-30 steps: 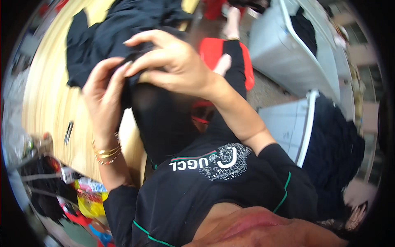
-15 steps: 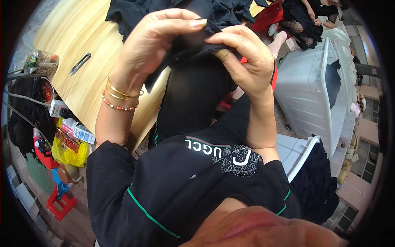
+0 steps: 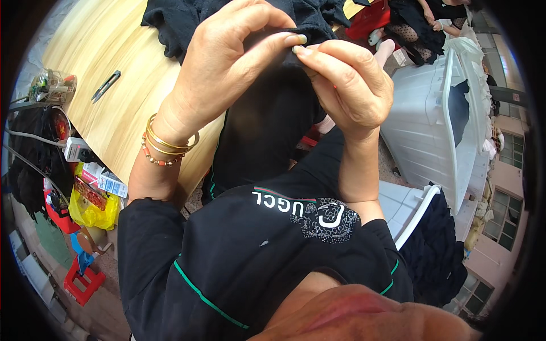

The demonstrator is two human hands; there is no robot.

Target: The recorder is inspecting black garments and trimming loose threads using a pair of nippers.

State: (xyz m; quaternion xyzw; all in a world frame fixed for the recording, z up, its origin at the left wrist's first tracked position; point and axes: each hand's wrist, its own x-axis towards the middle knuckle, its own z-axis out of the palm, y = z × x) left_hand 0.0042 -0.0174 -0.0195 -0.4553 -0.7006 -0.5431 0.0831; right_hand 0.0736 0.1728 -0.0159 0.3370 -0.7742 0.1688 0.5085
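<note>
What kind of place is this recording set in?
Probably a small garment workshop. Both hands, left hand and right hand, pinch black fabric over a wooden table with thread snips; a white bin holds more dark cloth.

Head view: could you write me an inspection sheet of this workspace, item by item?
Surface: pale wooden table, partly bare.
Job's things: black garment, its top edge pinched up, the rest hanging toward the lap.
Clutter: small snips on the table; more dark clothes at its far end; boxes and a yellow bag below its edge.
Hands: left hand and right hand both pinch the garment, fingertips meeting.
Cables: grey cable by a plug adapter.
Surroundings: white plastic crates.
</note>
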